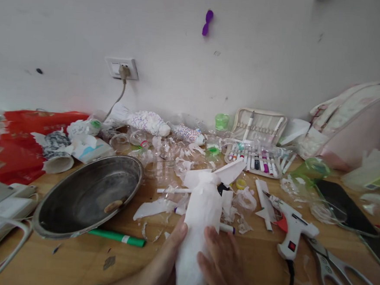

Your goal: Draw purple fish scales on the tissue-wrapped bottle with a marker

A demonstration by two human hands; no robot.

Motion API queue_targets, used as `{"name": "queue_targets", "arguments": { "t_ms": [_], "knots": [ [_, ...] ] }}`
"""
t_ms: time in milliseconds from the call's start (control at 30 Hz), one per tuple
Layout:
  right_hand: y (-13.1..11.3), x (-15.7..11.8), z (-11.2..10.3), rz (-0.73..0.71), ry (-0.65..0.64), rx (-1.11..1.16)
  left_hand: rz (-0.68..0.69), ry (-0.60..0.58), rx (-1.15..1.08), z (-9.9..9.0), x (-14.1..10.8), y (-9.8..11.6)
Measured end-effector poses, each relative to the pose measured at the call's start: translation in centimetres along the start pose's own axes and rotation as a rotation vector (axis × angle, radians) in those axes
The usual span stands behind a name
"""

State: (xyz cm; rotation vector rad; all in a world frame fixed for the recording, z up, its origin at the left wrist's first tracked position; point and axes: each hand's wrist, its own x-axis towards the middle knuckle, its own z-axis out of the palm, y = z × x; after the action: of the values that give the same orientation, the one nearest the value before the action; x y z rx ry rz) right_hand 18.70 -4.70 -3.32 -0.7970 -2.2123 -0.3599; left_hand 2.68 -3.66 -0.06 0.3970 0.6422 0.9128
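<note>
A white paper-covered fish shape [200,221] with a two-lobed tail [231,171] stands out in front of me, its tail end pointing to the wall. My left hand [165,253] grips it from the left, thumb along its side and the other fingers hidden beneath. On the right side, my right hand [217,257] lays its spread, slightly blurred fingers against the paper surface. Scraps of white paper [152,209] and a white marker [227,228] with a purple end lie around the fish. Two finished-looking fish with drawn scales [149,121] rest by the wall.
A metal basin [88,196] sits left, with a green marker [118,237] at its rim. At right are a hot glue gun [296,228], scissors [340,270] and a dark tablet-like slab [345,205]. Behind stand an open marker case [259,125], plastic scraps and a pink backpack [357,124].
</note>
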Motion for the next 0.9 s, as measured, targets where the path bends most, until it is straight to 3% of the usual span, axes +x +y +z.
{"name": "queue_targets", "arguments": {
  "t_ms": [100, 133, 200, 300, 500, 733, 833, 900],
  "knots": [
    [0.7, -0.3, -0.3, 0.146, 0.057, 0.081, -0.089, -0.02, -0.066, 0.0, 0.2, -0.3],
    [1.0, -0.3, -0.6, 0.08, -0.04, 0.109, -0.081, -0.022, -0.074, -0.2, 0.2, -0.4],
    [1.4, -0.3, -0.9, 0.056, -0.104, 0.116, -0.014, -0.025, -0.063, -0.4, 0.0, -0.6],
    [1.5, -0.2, -1.0, 0.087, -0.092, 0.09, 0.07, -0.048, -0.026, -0.6, -0.2, -0.6],
    [0.7, 0.3, -0.5, 0.154, -0.091, 0.09, 0.017, 0.013, 0.094, -0.2, 0.0, -0.2],
    [1.2, 0.3, -0.5, 0.129, -0.137, 0.047, -0.001, 0.09, 0.107, -0.1, 0.0, -0.1],
    [1.6, 0.7, -0.7, 0.054, -0.172, 0.06, 0.001, 0.056, 0.057, 0.2, -0.1, 0.1],
    [1.5, 1.0, -0.9, 0.103, -0.133, 0.146, -0.053, 0.03, 0.012, 0.4, -0.1, 0.4]
  ]
}}
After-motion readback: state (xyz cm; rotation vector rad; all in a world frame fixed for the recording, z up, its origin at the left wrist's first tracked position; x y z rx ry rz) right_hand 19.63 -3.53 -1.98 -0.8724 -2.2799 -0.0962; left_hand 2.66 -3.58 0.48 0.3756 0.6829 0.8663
